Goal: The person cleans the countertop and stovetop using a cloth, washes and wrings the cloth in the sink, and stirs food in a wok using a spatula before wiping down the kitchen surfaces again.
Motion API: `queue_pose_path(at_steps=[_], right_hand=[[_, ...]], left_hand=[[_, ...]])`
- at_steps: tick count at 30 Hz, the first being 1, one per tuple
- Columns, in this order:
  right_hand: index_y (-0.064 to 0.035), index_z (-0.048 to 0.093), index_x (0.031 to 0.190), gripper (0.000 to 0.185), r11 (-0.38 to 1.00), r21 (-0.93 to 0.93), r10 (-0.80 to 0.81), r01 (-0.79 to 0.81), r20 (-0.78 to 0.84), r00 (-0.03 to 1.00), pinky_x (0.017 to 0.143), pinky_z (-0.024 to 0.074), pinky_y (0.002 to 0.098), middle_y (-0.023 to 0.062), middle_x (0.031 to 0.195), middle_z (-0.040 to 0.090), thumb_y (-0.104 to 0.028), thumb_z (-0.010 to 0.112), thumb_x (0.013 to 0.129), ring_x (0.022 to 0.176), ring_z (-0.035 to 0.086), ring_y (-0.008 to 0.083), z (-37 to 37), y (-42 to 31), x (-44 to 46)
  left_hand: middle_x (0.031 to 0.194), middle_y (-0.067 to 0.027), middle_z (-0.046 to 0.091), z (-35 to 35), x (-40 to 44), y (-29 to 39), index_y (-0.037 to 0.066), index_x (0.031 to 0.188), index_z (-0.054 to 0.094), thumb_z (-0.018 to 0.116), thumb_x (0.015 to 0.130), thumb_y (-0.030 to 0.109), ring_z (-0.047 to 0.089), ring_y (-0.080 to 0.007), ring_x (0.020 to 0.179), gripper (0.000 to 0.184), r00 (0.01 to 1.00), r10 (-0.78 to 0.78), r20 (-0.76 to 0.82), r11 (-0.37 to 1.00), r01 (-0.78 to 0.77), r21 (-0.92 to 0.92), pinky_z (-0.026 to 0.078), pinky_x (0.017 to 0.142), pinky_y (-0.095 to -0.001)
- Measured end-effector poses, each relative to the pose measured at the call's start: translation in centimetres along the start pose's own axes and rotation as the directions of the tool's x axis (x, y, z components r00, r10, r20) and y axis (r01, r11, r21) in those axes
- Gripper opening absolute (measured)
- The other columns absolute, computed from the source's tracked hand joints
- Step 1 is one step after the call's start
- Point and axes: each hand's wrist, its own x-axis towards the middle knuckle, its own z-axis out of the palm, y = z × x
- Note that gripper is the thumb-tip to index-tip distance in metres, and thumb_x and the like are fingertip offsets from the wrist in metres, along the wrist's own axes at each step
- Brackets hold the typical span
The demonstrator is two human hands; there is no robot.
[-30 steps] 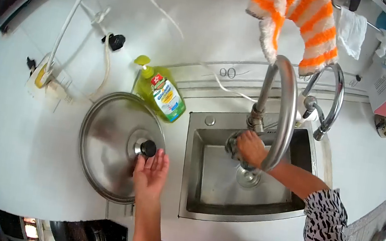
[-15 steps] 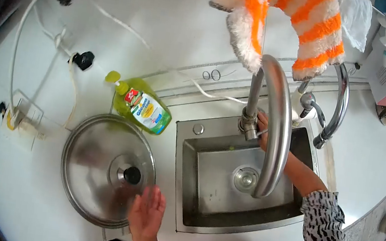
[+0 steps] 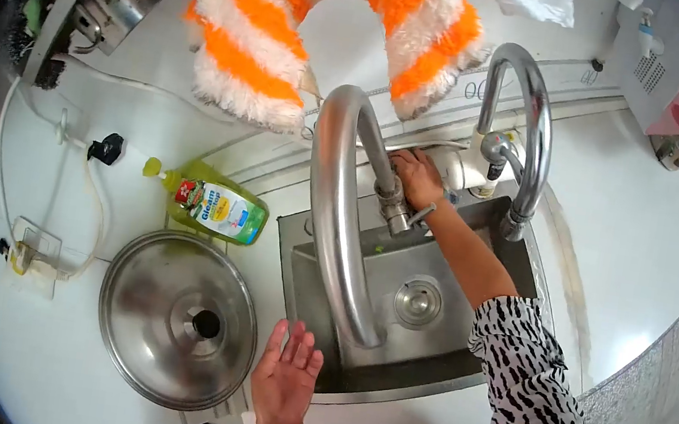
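My left hand [image 3: 287, 378] is held palm up with its fingers apart and nothing in it, between the steel lid [image 3: 162, 361] and the front left corner of the sink [image 3: 362, 357]. Behind the sink, my right hand [image 3: 418, 178] reaches to the back edge beside the base of the large faucet [image 3: 332, 202]. Its fingertips are partly hidden there, and I cannot make out whether they hold anything. A green soap bottle [image 3: 223, 207] leans or lies behind the lid, which has a black knob [image 3: 206, 323].
Orange and white striped fluffy cloth [image 3: 250, 43] hangs above the faucet. A second, thinner faucet [image 3: 542, 128] stands at the sink's back right. White cables [image 3: 101, 213] run along the left wall, and a red and white box [image 3: 668, 67] is at the back right.
My right hand has moved from over the basin to the back edge behind the faucet; the dark thing at it earlier is no longer visible. The view has shifted; my left hand stays open.
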Motion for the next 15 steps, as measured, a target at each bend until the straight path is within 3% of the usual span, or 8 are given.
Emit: queue_pose_path(at_steps=[2, 4, 6, 10, 11, 12, 15], right_hand=[[-0.0033, 0.051, 0.094, 0.024, 0.997, -0.072, 0.038, -0.042, -0.048, 0.998, 0.086, 0.0375, 0.0349, 0.0095, 0.103, 0.05, -0.007, 0.047, 0.07, 0.102, 0.044, 0.0267, 0.0, -0.4, -0.9], [-0.0011, 0.048, 0.093, 0.024, 0.953, -0.217, 0.209, -0.209, -0.027, 0.978, 0.086, 0.0374, 0.0363, 0.0108, 0.105, 0.048, -0.01, 0.049, 0.071, 0.103, 0.043, 0.0271, -0.7, -0.2, -2.6], [-0.0002, 0.047, 0.093, 0.025, 0.958, -0.228, 0.161, -0.174, -0.077, 0.984, 0.086, 0.0374, 0.0366, 0.0132, 0.107, 0.045, -0.013, 0.05, 0.072, 0.103, 0.043, 0.0295, -1.3, 0.0, -5.0], [0.0016, 0.048, 0.097, 0.03, 0.953, -0.296, 0.074, -0.067, 0.014, 0.997, 0.092, 0.033, 0.0388, 0.0188, 0.108, 0.046, -0.014, 0.053, 0.072, 0.104, 0.042, 0.0324, -4.1, 2.1, -9.1], [0.0034, 0.047, 0.095, 0.028, 0.939, -0.343, -0.036, 0.02, -0.04, 0.999, 0.091, 0.034, 0.0383, 0.0194, 0.108, 0.046, -0.011, 0.053, 0.072, 0.105, 0.041, 0.0341, -5.0, 3.0, -10.3], [0.0028, 0.047, 0.092, 0.023, 0.931, -0.358, -0.075, 0.076, 0.019, 0.997, 0.088, 0.0372, 0.0375, 0.02, 0.109, 0.045, -0.008, 0.052, 0.072, 0.102, 0.043, 0.0338, -6.3, 3.6, -11.5], [0.0023, 0.047, 0.093, 0.023, 0.941, -0.337, 0.05, 0.009, 0.167, 0.985, 0.084, 0.0391, 0.039, 0.0198, 0.104, 0.046, -0.004, 0.051, 0.071, 0.097, 0.045, 0.0333, -11.7, 4.5, -14.5]], left_hand=[[0.11, -0.0105, 0.048, -1.0, -1.5, 0.0, 0.007, 0.12, 0.039, 0.047, 0.082, 0.018, 0.052, -0.0224, 0.096, 0.04, 0.999, 0.037, 0.031, 0.998, -0.038, 0.042, 0.043, 0.08, -0.039], [0.111, -0.0103, 0.048, -3.0, -3.0, -0.3, 0.008, 0.121, 0.038, 0.048, 0.082, 0.02, 0.051, -0.0224, 0.096, 0.042, 0.996, 0.076, 0.057, 0.995, -0.079, 0.066, 0.043, 0.079, -0.039], [0.111, -0.0099, 0.047, -5.2, -4.4, -0.6, 0.008, 0.123, 0.036, 0.05, 0.08, 0.022, 0.052, -0.0224, 0.094, 0.047, 0.995, 0.095, -0.038, 0.992, -0.091, 0.088, 0.044, 0.076, -0.0382], [0.11, -0.0093, 0.047, -10.1, -7.2, -1.0, 0.008, 0.123, 0.036, 0.051, 0.078, 0.022, 0.052, -0.0221, 0.092, 0.049, 0.99, 0.114, -0.085, 0.992, -0.109, 0.059, 0.044, 0.074, -0.0369], [0.11, -0.0088, 0.047, -11.2, -7.9, -1.0, 0.008, 0.123, 0.036, 0.051, 0.078, 0.022, 0.051, -0.0218, 0.091, 0.05, 0.987, 0.133, -0.09, 0.99, -0.128, 0.057, 0.044, 0.073, -0.0362], [0.11, -0.0083, 0.047, -12.5, -8.5, -0.9, 0.008, 0.123, 0.036, 0.052, 0.078, 0.023, 0.051, -0.0215, 0.09, 0.05, 0.985, 0.144, -0.097, 0.989, -0.139, 0.056, 0.043, 0.072, -0.0356], [0.11, -0.0072, 0.047, -16.6, -9.0, -1.1, 0.009, 0.123, 0.036, 0.052, 0.078, 0.025, 0.05, -0.0207, 0.09, 0.05, 0.99, 0.129, -0.052, 0.992, -0.128, 0.02, 0.043, 0.071, -0.0349]])
